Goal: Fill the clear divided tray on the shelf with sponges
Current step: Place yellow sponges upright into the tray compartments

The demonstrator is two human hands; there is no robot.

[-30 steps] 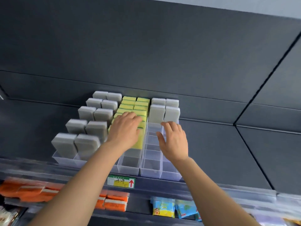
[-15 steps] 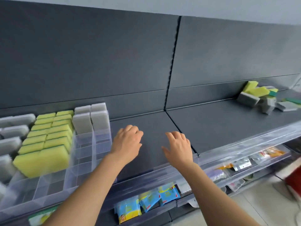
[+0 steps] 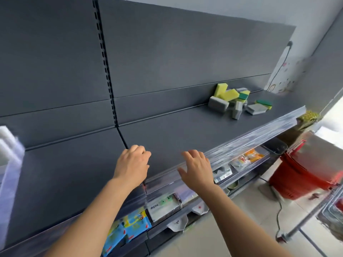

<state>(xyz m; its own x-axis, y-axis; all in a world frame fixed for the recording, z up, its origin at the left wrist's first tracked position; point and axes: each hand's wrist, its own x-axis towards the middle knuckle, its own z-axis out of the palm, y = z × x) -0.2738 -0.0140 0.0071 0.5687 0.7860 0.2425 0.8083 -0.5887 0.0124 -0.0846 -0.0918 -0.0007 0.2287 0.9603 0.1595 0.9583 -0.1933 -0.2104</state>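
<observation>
A loose pile of sponges (image 3: 235,101), grey ones and yellow ones with green backs, lies on the dark shelf (image 3: 176,130) at the far right. Only the right edge of the clear divided tray (image 3: 9,164) shows at the left border, with a white-grey sponge (image 3: 4,134) standing in it. My left hand (image 3: 132,165) hovers over the shelf's front part with fingers loosely curled and holds nothing. My right hand (image 3: 197,168) hovers beside it above the shelf's front rail, fingers spread and empty. Both hands are well short of the pile.
A clear price rail (image 3: 241,143) runs along the shelf's front edge. Packaged goods (image 3: 128,227) sit on lower shelves. A stack of red shopping baskets (image 3: 306,173) stands on the floor at the right, with a metal cart frame (image 3: 315,217) in front.
The view has swung right: the tray has slid almost out of the frame at the left and the sponge pile has come closer. Both empty hands have moved right along the shelf.
</observation>
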